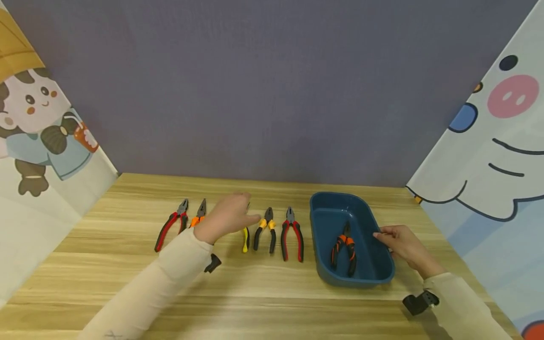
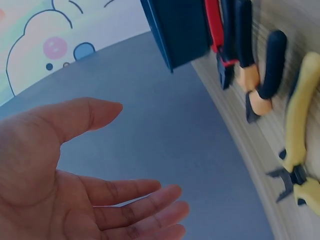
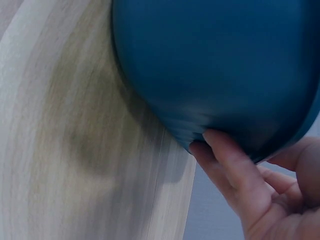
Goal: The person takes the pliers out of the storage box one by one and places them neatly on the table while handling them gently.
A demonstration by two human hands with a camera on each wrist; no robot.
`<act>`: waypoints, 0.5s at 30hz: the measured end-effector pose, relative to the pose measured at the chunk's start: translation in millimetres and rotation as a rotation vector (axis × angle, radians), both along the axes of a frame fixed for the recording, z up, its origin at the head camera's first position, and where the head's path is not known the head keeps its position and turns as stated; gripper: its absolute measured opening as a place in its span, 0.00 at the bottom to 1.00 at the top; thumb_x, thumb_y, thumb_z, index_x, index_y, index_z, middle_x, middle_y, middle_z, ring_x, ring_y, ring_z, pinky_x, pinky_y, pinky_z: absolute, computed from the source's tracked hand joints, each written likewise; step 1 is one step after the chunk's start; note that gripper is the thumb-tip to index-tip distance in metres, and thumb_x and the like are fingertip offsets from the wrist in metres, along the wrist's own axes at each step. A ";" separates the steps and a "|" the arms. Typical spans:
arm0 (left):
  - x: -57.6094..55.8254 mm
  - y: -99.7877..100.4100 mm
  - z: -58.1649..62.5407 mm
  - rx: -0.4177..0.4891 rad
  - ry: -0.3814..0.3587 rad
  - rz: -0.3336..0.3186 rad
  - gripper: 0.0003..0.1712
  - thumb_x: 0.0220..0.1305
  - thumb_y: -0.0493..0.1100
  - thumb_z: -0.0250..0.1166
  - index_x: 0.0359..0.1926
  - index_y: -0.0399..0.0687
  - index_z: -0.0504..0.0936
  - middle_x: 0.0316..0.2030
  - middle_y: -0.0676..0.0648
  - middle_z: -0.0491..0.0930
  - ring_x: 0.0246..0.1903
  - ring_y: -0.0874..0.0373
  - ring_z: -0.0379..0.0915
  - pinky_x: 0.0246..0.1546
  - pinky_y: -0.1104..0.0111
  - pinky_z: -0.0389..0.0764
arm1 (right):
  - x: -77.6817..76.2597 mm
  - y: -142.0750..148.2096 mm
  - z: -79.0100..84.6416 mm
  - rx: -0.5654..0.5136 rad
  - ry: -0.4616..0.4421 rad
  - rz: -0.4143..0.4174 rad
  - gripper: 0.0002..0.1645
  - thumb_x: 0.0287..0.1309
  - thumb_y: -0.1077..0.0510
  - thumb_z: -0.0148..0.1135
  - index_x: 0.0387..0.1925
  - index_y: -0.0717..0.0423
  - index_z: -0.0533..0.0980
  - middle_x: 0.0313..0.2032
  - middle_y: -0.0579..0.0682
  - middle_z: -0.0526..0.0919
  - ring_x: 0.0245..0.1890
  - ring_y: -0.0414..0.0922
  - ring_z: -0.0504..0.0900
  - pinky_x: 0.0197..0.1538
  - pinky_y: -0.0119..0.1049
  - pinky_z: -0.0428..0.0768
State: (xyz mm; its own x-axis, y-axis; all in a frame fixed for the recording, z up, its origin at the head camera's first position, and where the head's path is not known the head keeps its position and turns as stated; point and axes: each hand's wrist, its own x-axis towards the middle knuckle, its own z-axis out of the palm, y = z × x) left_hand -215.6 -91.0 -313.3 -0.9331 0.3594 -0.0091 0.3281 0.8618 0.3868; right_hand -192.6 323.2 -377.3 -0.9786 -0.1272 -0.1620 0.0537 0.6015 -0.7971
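My left hand (image 1: 227, 215) hovers over the row of pliers, its fingers extended and holding nothing; the left wrist view shows thumb and fingers spread apart. Partly hidden beneath it are yellow-handled pliers (image 2: 297, 150). To its right lie yellow-and-black pliers (image 1: 268, 222) and red-and-black pliers (image 1: 291, 236). Left of it are another red-and-black pair (image 1: 172, 224) and orange-handled long-nose pliers (image 1: 201, 210), half covered by the hand. My right hand (image 1: 401, 245) grips the right rim of a blue plastic bin (image 1: 318, 245), thumb inside and fingers outside. Orange-and-black pliers (image 1: 346, 245) lie in the bin.
The wooden table (image 1: 255, 302) ends at a grey-purple panel (image 1: 263, 94) at the back. Side panels with cartoon prints, a child figure (image 1: 46, 113) at left and a pig-nosed figure (image 1: 510, 141) at right, bound the space.
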 end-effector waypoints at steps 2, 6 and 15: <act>0.2 5.4 0.2 -0.006 0.004 -0.008 0.37 0.60 0.53 0.63 0.60 0.30 0.68 0.54 0.35 0.75 0.46 0.45 0.77 0.53 0.54 0.73 | 0.0 -0.7 0.9 0.010 -0.001 -0.003 0.30 0.68 0.57 0.51 0.57 0.83 0.62 0.44 0.67 0.80 0.33 0.38 0.81 0.33 0.40 0.82; 1.8 18.0 2.0 -0.009 0.008 -0.024 0.37 0.61 0.54 0.63 0.60 0.30 0.69 0.51 0.35 0.77 0.43 0.48 0.78 0.52 0.55 0.74 | 0.0 -0.9 0.9 0.020 -0.007 -0.010 0.30 0.68 0.57 0.51 0.57 0.82 0.62 0.45 0.68 0.79 0.35 0.39 0.81 0.34 0.40 0.82; 3.5 43.5 0.5 0.063 0.023 -0.109 0.18 0.59 0.50 0.65 0.32 0.37 0.76 0.27 0.44 0.76 0.19 0.58 0.67 0.27 0.67 0.72 | -0.1 0.5 -0.5 0.012 0.000 -0.005 0.30 0.68 0.56 0.51 0.57 0.81 0.64 0.42 0.64 0.81 0.31 0.36 0.79 0.31 0.39 0.81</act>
